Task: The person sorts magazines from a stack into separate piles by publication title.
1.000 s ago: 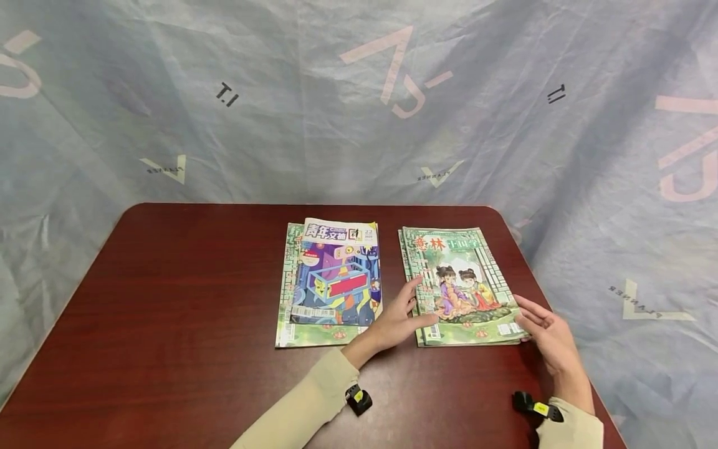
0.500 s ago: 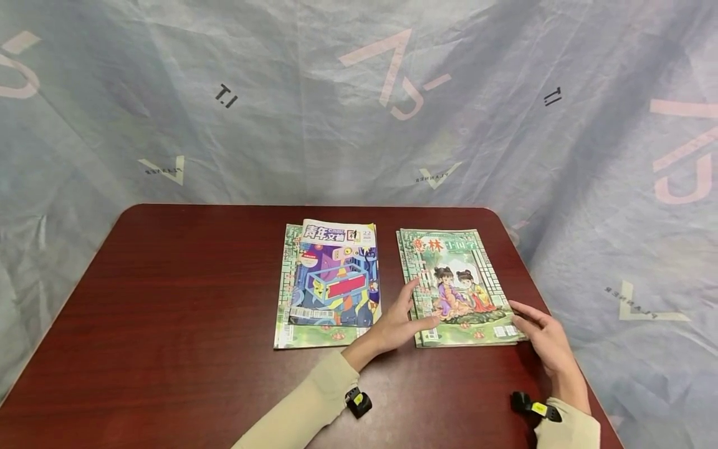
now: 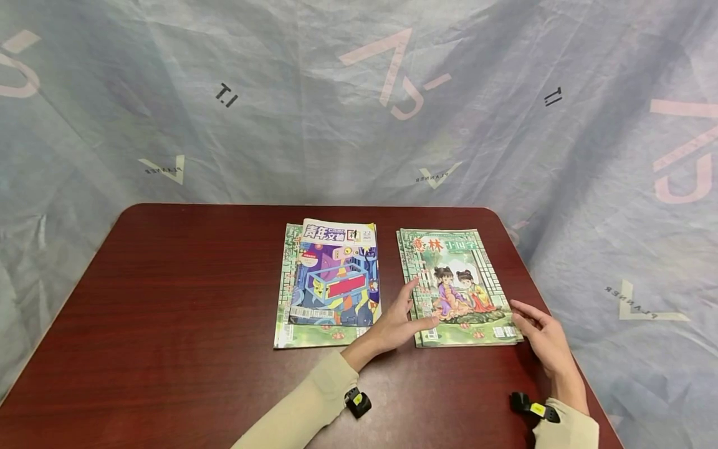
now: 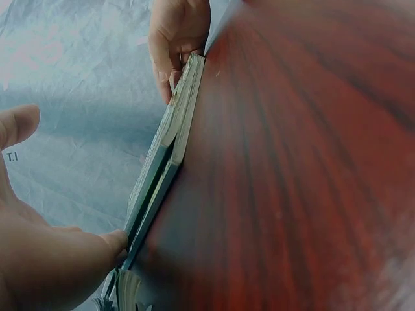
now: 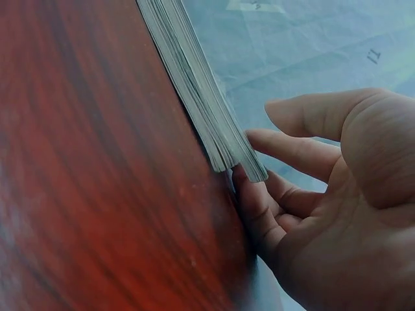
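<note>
In the head view, a green magazine with two cartoon children on its cover lies on another green magazine, nearly aligned, on the table's right side. My left hand is at their left edge, thumb over the lower left corner and fingers along the spine side. At the lower right corner is my right hand, its fingers against the side edge. The right wrist view shows the page edges stepped at the corner, fingertips beside them and the thumb raised. A narrow gap separates the spines in the left wrist view.
Left of my left hand, a purple magazine lies on a larger green magazine. The dark red table ends near my right hand. A grey printed curtain hangs behind and beside it.
The top green magazine has shifted slightly left over the one beneath, whose right edge now shows. My right hand has moved a little left with it; my left hand stays nearly still.
</note>
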Demonstrator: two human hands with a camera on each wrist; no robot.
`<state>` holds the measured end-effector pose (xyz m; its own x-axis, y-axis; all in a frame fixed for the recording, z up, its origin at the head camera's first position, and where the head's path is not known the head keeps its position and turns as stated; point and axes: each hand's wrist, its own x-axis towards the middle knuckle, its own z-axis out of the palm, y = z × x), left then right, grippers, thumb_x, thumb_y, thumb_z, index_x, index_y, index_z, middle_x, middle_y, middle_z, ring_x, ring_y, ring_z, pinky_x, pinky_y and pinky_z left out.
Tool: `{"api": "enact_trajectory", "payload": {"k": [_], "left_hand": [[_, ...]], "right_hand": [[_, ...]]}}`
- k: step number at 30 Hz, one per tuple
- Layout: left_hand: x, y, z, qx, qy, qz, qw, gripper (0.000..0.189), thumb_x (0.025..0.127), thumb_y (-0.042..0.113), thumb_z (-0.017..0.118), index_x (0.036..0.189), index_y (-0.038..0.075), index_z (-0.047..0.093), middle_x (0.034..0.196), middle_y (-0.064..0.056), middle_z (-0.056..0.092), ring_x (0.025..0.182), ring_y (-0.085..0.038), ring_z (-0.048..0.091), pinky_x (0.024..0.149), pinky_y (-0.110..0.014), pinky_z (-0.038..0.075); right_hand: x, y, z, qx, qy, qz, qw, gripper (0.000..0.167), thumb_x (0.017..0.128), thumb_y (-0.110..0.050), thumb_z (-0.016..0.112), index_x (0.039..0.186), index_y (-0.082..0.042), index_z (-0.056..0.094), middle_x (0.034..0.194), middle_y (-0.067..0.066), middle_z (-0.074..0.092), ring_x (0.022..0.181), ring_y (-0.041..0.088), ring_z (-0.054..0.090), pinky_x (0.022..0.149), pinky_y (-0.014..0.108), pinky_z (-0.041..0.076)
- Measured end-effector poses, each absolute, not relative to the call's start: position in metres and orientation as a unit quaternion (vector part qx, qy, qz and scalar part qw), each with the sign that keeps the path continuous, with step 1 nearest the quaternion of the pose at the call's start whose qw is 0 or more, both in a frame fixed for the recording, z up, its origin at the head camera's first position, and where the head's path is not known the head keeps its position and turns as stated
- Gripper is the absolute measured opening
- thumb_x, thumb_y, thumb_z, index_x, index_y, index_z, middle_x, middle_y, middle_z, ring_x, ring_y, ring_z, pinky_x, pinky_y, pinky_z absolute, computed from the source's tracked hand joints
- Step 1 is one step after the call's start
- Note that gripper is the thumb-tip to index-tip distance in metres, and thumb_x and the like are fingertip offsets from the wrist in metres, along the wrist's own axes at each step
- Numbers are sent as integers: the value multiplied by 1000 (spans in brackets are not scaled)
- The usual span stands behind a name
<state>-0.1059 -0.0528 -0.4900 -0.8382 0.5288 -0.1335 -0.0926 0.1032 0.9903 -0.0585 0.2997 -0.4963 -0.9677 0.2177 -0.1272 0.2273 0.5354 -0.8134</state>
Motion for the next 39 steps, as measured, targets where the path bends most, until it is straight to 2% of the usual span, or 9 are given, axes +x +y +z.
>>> {"api": "enact_trajectory", "payload": {"k": [4,9,11,16,20,26,30,35,39], "left_hand": [[-106,-53,-490,155,699,656,240,99,103,34,76,179,14,16,183,-21,18,162,-51,32,130,-61,32],[-106,-53,-490,154,700,653,242,98,103,34,76,179,16,16,183,-19,17,162,-51,32,130,-60,32],[-106,-54,-490,155,700,654,243,98,104,34,76,179,15,15,183,-19,17,162,-51,32,130,-60,32],[-104,-58,-489,154,690,662,249,95,105,33,74,179,16,16,184,-17,14,162,-51,32,131,-57,32],[-104,-64,-488,164,674,675,251,91,108,29,72,179,13,16,184,-18,15,164,-48,29,132,-53,32],[-109,-75,-488,188,651,699,229,87,109,17,69,176,2,16,182,-24,19,166,-45,25,132,-50,31],[-112,-83,-485,195,651,700,220,85,110,18,69,177,4,17,182,-23,19,168,-40,25,133,-48,30],[-113,-93,-480,206,653,702,196,81,109,14,69,175,5,23,180,-24,24,167,-39,28,133,-46,31],[-113,-101,-476,217,659,698,174,79,108,11,70,173,2,27,176,-27,30,165,-40,31,132,-45,33]], "right_hand": [[-58,300,-497,126,877,-463,7,51,114,-16,66,155,12,56,105,-21,73,89,-1,63,72,20,53],[-59,301,-499,128,880,-458,7,50,114,-17,65,154,10,57,106,-10,76,89,-1,63,73,20,53],[-59,300,-499,126,878,-461,2,49,114,-18,65,154,10,58,108,-12,76,90,-2,63,74,20,54],[-58,299,-496,115,866,-485,-42,45,113,-15,67,150,10,62,109,-29,72,93,-5,66,73,17,56],[-58,295,-489,115,858,-491,-97,38,112,-10,68,145,8,67,107,-28,75,89,-2,68,72,14,55],[-61,282,-474,103,864,-476,-130,36,111,-9,68,142,8,70,106,-29,75,90,1,69,74,13,53],[-62,269,-464,91,867,-470,-138,34,110,-6,68,141,9,70,104,-32,74,90,-1,70,75,11,53],[-65,248,-454,67,863,-478,-149,32,109,-1,69,138,10,71,103,-27,75,88,-1,69,75,10,52],[-72,225,-449,41,859,-487,-154,30,107,2,70,136,9,73,101,-21,75,85,-1,67,74,12,52]]}}
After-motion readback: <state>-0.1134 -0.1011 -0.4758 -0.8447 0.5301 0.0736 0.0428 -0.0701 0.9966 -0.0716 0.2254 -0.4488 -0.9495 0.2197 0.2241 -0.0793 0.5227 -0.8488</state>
